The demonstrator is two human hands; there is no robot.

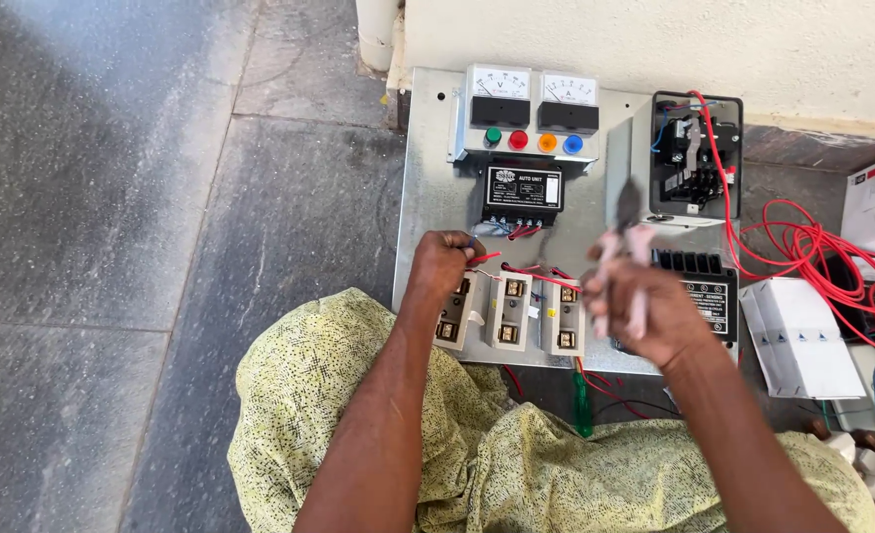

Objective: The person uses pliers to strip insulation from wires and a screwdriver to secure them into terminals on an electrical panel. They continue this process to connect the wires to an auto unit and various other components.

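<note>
Two analogue meters (534, 97) top centre w/ four coloured lamps below; black unit (522, 193) under them. Red wire coil (832, 259) right edge, white box (800, 338) lower right. Grey stone floor (112, 197) left.

Dark grey speckled stone-slab floor (161, 197), pale joints visible. Cream plastered wall (654, 39) along the floor's far edge; white pipe (376, 30) at wall's left end. Daylight brightens the floor's far-left slabs.

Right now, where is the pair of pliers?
In the head view, the pliers are in the right hand, right of centre, raised over the metal panel below the two meters.
</note>
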